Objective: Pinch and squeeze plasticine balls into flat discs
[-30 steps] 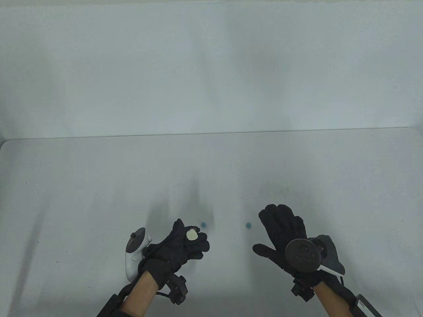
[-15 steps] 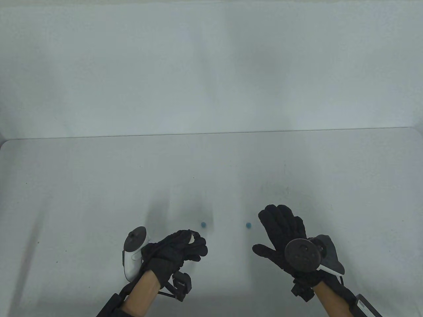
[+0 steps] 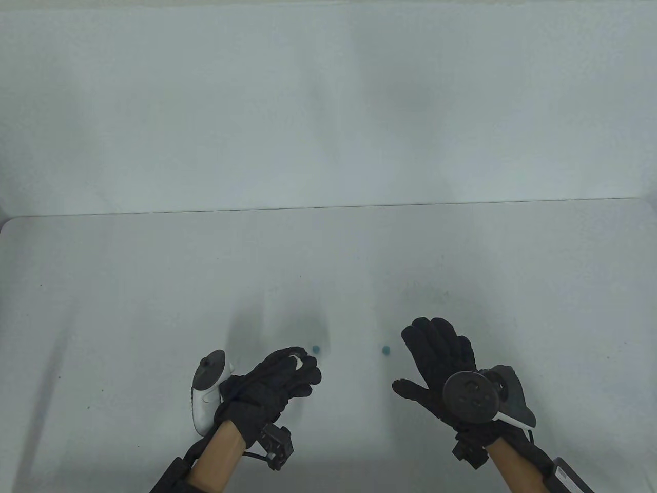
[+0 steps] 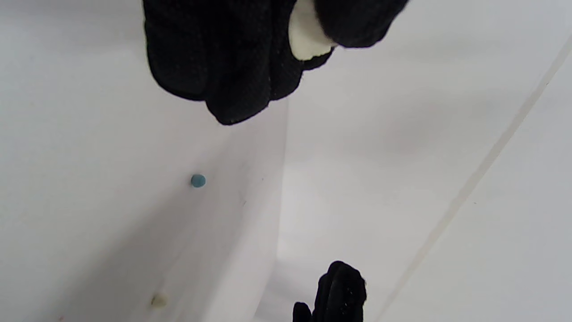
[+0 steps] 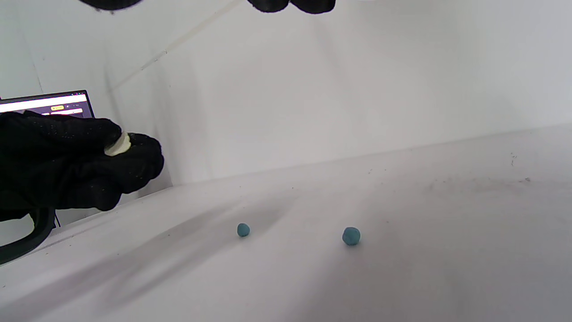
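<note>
Cream plasticine piece (image 3: 296, 361), partly flattened, pinched between thumb and curled fingers (image 4: 232, 67) of left hand (image 3: 279, 382), held above the desk (image 3: 154, 287); only a pale edge exposed in the table view, a thicker wedge exposed in the left wrist view (image 4: 306, 38). Left-hand fingers clamped together on this piece. White tracker (image 3: 208, 395) strapped to the back of the same hand.

Two blue plasticine balls resting on the desk: left blue ball (image 3: 316, 349) just beyond the left fingertips, right blue ball (image 3: 385, 350) just beside the right-hand fingers (image 3: 431, 339), on their thumb side, not touching. Both still round in the right wrist view (image 5: 243, 230) (image 5: 351, 235).

Right hand (image 3: 436, 367) palm down, fingers extended and relaxed, thumb spread apart toward the left hand, holding nothing; whether resting on the desk or hovering cannot be told. Dark tracker (image 3: 471, 396) on its back.

Laptop screen (image 5: 47, 103) behind the left hand in the right wrist view.
</note>
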Available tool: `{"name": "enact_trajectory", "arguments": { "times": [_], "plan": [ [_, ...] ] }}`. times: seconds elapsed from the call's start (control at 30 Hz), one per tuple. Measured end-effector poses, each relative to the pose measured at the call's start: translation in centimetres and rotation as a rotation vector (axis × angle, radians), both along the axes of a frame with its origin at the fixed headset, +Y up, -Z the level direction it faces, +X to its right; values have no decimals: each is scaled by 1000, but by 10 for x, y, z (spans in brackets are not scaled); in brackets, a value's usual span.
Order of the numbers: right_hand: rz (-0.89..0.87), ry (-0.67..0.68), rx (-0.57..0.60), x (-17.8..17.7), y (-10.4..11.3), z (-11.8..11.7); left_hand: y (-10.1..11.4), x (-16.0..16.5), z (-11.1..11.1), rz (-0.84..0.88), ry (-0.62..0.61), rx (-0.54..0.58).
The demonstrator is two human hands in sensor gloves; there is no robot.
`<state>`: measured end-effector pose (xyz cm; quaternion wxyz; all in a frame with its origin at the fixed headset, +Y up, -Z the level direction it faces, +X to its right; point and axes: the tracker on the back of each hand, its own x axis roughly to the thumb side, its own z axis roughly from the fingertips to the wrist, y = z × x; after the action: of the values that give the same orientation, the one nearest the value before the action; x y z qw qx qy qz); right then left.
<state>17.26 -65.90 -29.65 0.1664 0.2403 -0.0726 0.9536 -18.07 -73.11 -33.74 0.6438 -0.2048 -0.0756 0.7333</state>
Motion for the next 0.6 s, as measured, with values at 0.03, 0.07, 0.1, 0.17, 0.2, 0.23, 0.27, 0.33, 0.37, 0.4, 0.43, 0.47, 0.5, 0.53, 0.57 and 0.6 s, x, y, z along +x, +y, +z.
{"name": "enact_trajectory", "arguments": {
  "times": [0.03, 0.07, 0.1, 0.17, 0.2, 0.23, 0.27, 0.33, 0.37, 0.4, 0.43, 0.47, 0.5, 0.53, 0.57, 0.6],
  "plan": [
    [1, -1, 0, 0, 0, 0, 1, -1, -1, -8, 1, 11],
    [0, -2, 1, 0, 0, 0, 1, -2, -1, -14, -6, 16],
    [-1, -2, 2, 0, 0, 0, 1, -2, -2, -18, -4, 18],
    [-4, -1, 3, 0, 0, 0, 1, -3, -1, -33, 4, 20],
    [-2, -1, 2, 0, 0, 0, 1, -3, -1, -37, 3, 21],
    [-1, -1, 3, 0, 0, 0, 0, -3, -2, -46, -5, 23],
    [-2, -2, 5, 0, 1, 1, 0, -3, -3, -52, -10, 27],
    [-7, -1, 9, 1, 1, 1, -1, -4, -3, -109, 6, 11],
    [-8, -1, 9, 1, 1, 0, -1, -5, -2, -129, 13, 9],
    [-6, -1, 7, 1, 1, 1, -1, -6, -2, -170, 21, 6],
    [-5, -1, 9, 1, 1, 1, 0, -6, -3, -216, 29, 16],
    [-6, -1, 11, 1, 2, 1, 1, -7, -3, -260, 45, 30],
    [-7, -1, 14, 1, 2, 1, 1, -7, -4, -313, 45, 50],
    [-10, 0, 15, 1, 2, 1, 2, -8, -5, -354, 39, 61],
    [-12, 1, 15, 1, 2, 1, 2, -8, -4, -406, 55, 70],
    [-12, 2, 14, 1, 2, 1, 3, -8, -4, -433, 71, 78]
  ]
}}
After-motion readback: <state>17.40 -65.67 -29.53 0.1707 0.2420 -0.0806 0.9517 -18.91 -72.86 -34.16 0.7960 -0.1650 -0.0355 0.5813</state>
